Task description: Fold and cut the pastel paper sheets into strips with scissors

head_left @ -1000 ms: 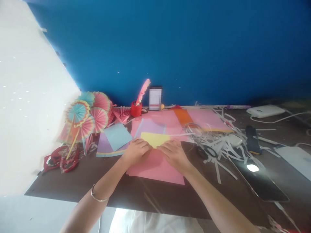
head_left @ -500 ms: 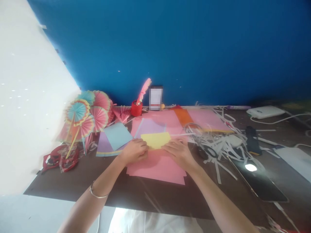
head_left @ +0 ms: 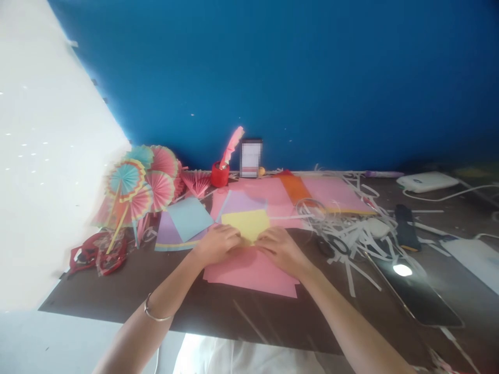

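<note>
1. Closest is a bit of white cloth (head_left: 249, 356), just past the near edge of the brown desk (head_left: 163, 298). A silver bracelet (head_left: 155, 318) goes around the left arm.
2. Next comes pink paper (head_left: 255, 275), flat on the desk and partly under both hands.
3. The left hand (head_left: 218, 244) has its fingers bent at the near left part of the yellow paper (head_left: 245, 223). The right hand (head_left: 283, 251) does the same at the near right part. Both thumbs are hidden, so I cannot tell if either grip is pinching the paper or just pressing on it.
4. The yellow paper is in the middle, lying between the hands and a bit past them. Its far side covers part of a light purple sheet (head_left: 245, 201).
5. Off to the right is a black phone (head_left: 423, 296) with a bright shiny spot. Past its far end is a messy pile of white paper strips (head_left: 356, 236).
6. To the left, a blue sheet (head_left: 191, 219) lies partly on a purple sheet (head_left: 166, 234). Farther left are round folded paper fans (head_left: 125, 180).
7. Far back, a red cup (head_left: 220, 176) holds a pink folded strip (head_left: 233, 145). Behind everything is a blue wall (head_left: 273, 78).
</note>
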Demonstrator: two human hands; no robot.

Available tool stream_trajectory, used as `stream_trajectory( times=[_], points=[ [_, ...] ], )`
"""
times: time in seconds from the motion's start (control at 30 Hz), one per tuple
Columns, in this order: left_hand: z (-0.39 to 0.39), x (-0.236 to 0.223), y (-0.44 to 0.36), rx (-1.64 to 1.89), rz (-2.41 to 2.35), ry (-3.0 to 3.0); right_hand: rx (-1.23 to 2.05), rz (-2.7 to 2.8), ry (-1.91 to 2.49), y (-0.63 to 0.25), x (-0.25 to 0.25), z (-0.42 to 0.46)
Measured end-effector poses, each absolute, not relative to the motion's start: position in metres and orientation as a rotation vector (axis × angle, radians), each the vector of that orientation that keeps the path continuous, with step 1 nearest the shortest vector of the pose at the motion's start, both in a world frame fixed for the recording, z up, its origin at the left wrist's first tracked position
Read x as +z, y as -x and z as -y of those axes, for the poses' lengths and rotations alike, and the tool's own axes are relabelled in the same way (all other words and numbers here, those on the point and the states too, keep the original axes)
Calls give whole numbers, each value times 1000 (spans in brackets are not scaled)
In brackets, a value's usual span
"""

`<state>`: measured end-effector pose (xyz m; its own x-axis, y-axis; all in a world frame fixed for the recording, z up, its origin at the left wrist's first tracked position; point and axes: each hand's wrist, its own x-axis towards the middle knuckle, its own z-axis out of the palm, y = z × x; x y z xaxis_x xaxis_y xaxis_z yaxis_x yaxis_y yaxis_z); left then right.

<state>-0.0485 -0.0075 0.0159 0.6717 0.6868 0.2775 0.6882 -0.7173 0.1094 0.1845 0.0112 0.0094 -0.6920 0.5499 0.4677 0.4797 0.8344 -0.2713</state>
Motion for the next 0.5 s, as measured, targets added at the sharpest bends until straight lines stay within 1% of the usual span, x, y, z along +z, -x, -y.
stream_trajectory(
  times=[0.3,0.4,0.5],
  points=[
    [4,18,57,-267,1211,2904,216,2451,815,-195,2,-17],
    [2,19,66,-217,1233,2822,226,2387,861,-200,2,-19],
    [0,17,72,-198,1358,2698,231,2316,882,-203,2,-21]
  ],
)
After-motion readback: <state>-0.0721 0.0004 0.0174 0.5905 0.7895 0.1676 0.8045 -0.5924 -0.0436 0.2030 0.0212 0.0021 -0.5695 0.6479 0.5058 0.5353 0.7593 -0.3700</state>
